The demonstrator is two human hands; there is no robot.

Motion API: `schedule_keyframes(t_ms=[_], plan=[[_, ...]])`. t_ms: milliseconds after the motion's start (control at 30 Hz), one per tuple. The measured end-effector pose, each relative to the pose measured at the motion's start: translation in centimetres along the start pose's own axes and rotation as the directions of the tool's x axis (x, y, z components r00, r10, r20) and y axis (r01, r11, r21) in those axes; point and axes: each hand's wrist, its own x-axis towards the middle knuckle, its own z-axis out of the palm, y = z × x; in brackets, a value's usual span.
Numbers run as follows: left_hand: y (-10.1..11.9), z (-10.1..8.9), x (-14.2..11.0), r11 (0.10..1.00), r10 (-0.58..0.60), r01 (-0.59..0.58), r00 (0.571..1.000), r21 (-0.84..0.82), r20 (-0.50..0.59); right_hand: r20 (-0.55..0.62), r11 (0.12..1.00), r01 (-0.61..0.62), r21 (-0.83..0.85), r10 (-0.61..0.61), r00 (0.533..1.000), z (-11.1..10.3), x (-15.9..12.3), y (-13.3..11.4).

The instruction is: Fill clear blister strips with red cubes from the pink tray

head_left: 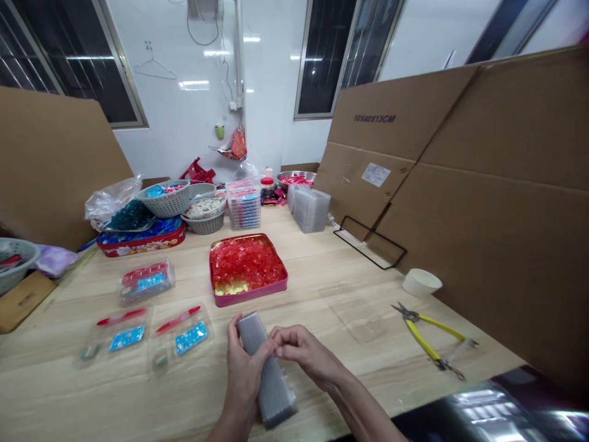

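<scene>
A long grey plastic pack (275, 393) is held by both hands over the near part of the wooden worktop (55, 399). It lies at a slant, with its far end up by the hands. Whether its near end touches the worktop cannot be told. The left hand (243, 380) is wrapped around its left side. The right hand (301, 353) is on its upper part, with the fingers (288, 336) bent and pressed on the plastic. The fingers of both hands are closed on the pack, not let go. A pack this long seems best held with both hands, with even pressure, so that it is not bent and nothing in it slips.

Just to the left of the hands lie two clear packets (179, 337), each with a red pen (178, 319) and a blue card (191, 338). Further away, a pink tin tray (251, 296) is filled with red pieces (246, 264). To the right lie a flat clear plastic sheet (354, 313), yellow-handled snips (435, 337) and a white paper cup (422, 282). Big cardboard sheets (460, 123) lean at the far right.
</scene>
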Motion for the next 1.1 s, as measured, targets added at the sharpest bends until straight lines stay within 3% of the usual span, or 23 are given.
schedule_keyframes(t_ms=[167, 333, 433, 533, 567, 633, 767, 867, 1100], plan=[[0.1, -0.2, 0.1, 1.000, 0.001, -0.001, 1.000, 0.023, -0.005, -0.034, 0.999, 0.033, -0.032, -0.034, 0.999, -0.3, 0.0, 0.0], [0.3, -0.4, 0.0, 0.999, -0.008, 0.009, 1.000, 0.042, -0.016, -0.127, 0.959, 0.038, -0.282, -0.076, 0.989, -3.3, -1.5, -2.5], [0.4, -0.3, -0.1, 0.998, -0.033, 0.034, 0.999, 0.045, -0.013, -0.181, 0.816, -0.002, -0.577, -0.126, 0.975, -5.2, -2.5, -4.9], [0.4, -0.1, -0.3, 0.998, -0.047, 0.047, 0.999, 0.030, -0.017, -0.173, 0.649, -0.019, -0.760, -0.175, 0.969, -5.3, -2.6, -5.9], [0.4, -0.1, -0.3, 0.999, -0.044, 0.044, 0.999, 0.021, -0.020, -0.133, 0.654, 0.012, -0.757, -0.172, 0.976, -4.9, -2.3, -5.7], [0.3, -0.1, -0.3, 1.000, -0.027, 0.027, 0.999, 0.002, -0.020, -0.029, 0.750, 0.081, -0.656, -0.133, 0.991, -3.5, -1.6, -4.5], [0.3, -0.1, -0.3, 1.000, -0.009, 0.009, 1.000, -0.022, 0.007, 0.049, 0.963, 0.048, -0.266, -0.036, 0.998, -0.8, -0.4, -1.5], [0.3, -0.1, -0.2, 0.999, -0.013, 0.013, 1.000, -0.035, 0.014, 0.040, 0.997, 0.008, -0.076, -0.005, 0.999, -0.1, -0.1, -0.3], [0.4, -0.1, -0.3, 0.999, -0.010, 0.010, 1.000, -0.042, 0.009, 0.026, 1.000, -0.023, 0.009, 0.023, 0.999, 0.0, -0.3, 0.0]])
